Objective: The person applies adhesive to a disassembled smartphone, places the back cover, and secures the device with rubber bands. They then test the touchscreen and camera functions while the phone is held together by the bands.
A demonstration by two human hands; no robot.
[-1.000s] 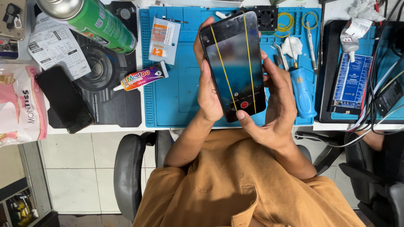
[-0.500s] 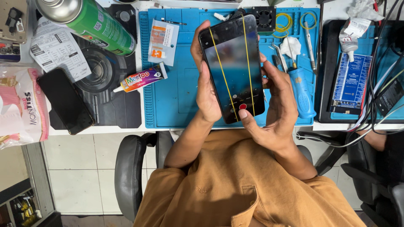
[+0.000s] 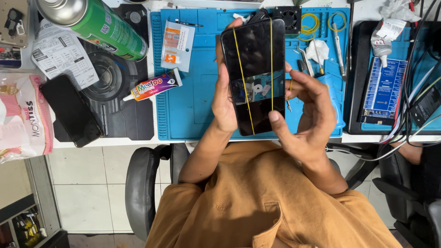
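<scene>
Close above the lap, the left hand (image 3: pixel 225 98) grips a dark phone (image 3: pixel 253 76) by its edge, screen up, over the near part of the blue mat (image 3: pixel 193 105). Two yellow rubber bands (image 3: pixel 242 78) run lengthwise across the glass. The right hand (image 3: pixel 305 117) is half curled beside the phone, thumb pressed on the lower screen, a third band (image 3: pixel 290 85) hooked on a finger. By the look of it, the step in hand is banding the screen down; slipping that band on calls for a firm hold so the glass does not shift. Beyond lie a glue tube (image 3: pixel 154 86), a packet (image 3: pixel 177 45), tweezers (image 3: pixel 304 59) and loose bands (image 3: pixel 310 23); farther left, another phone (image 3: pixel 71 110) and a green can (image 3: pixel 98 25).
</scene>
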